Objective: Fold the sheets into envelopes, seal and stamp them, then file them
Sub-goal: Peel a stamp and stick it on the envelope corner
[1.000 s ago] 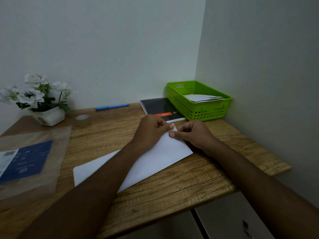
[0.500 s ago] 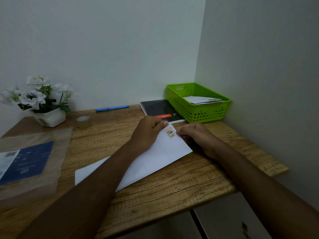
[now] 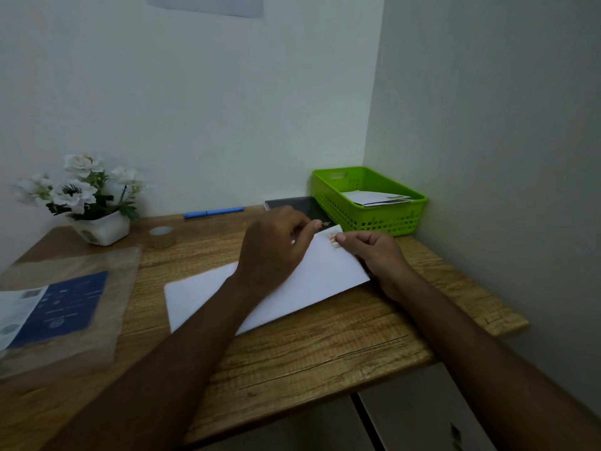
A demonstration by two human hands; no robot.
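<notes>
White envelope (image 3: 325, 271) lies flat and slantwise on the wooden counter (image 3: 325, 346), stamp (image 3: 332, 238) at its far right corner, green basket (image 3: 367, 219) holding white papers (image 3: 377, 198) just beyond. My left grip (image 3: 276, 252) rests on top of the envelope, fingers curled, one fingertip at the far edge beside the stamp; pinching or only pressing, I cannot tell. My right grip (image 3: 374, 252) is curled round the envelope's right end, thumb tip against the stamp, forearm crossing the counter's near edge
</notes>
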